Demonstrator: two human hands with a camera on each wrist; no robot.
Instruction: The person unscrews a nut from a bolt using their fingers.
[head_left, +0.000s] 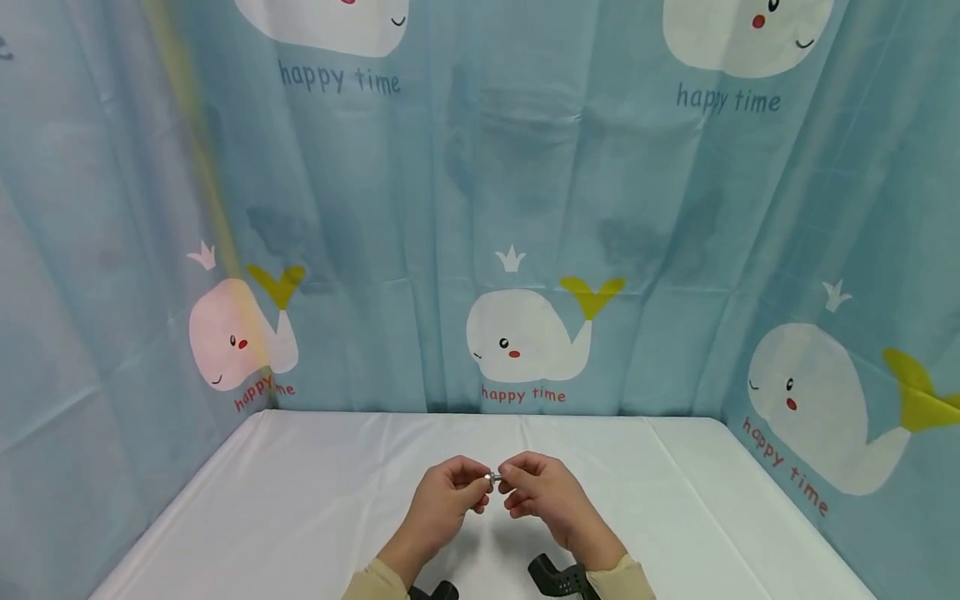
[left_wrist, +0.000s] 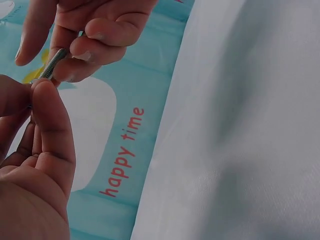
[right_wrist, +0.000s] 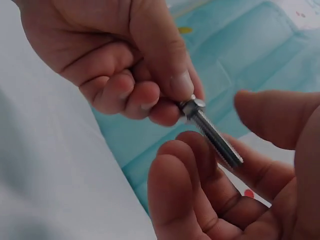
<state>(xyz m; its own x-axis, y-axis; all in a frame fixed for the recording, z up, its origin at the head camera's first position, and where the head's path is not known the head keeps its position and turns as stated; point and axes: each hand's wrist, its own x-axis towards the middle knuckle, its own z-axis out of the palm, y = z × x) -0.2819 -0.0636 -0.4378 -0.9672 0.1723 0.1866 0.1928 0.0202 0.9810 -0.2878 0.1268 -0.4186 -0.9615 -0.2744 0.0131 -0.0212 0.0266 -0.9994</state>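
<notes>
Bolt (right_wrist: 212, 132) between both hands (head leftward).

- Bolt (right_wrist: 212, 131) – slim, silvery metal, threaded along the whole visible shank, blunt at the free end.
- At the head end, a nut (right_wrist: 191, 106) or washer seated against the head – not clear which.
- Held in mid-air above the white table (head_left: 300, 500), roughly level in the head view, tilted in the wrist views.
- Head end pinched between thumb and fingertips of the left hand (head_left: 442, 500).
- Shank resting across the fingers of the right hand (head_left: 543, 493), thumb just apart from the thread in the right wrist view.
- In the left wrist view, only a short stretch of thread (left_wrist: 51, 64) showing between the two hands.
</notes>
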